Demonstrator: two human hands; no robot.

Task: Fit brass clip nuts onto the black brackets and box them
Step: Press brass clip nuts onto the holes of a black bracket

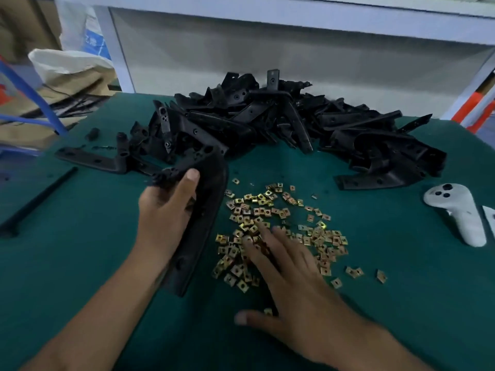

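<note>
The left hand (pixel 166 212) grips a long black bracket (pixel 203 218) at centre left of the frame, thumb laid over its upper end and fingers curled behind it, so that the bracket runs from the hand down toward the lower centre. The right hand (pixel 292 279) lies flat and spread over the nuts (pixel 273 210), a loose scatter of small brass clips on the green mat (pixel 401 303) in the middle of the frame; its fingertips (pixel 263 227) touch the near part of the scatter and its thumb (pixel 245 318) points left at the lower centre, with one nut just beside it. The hand is blurred, so whether a nut is caught under the fingers cannot be told. Behind the nuts, across the upper middle, sits a big pile of brackets (pixel 281 121), and one bracket lies apart at its right end (pixel 375 180). A white controller (pixel 458 212) rests at the right edge. At the left, a black rod (pixel 40 199) lies slantwise on the mat, and beyond the mat's upper left corner stand a white sack (pixel 67 64) and blue tubing (pixel 34 100).
</note>
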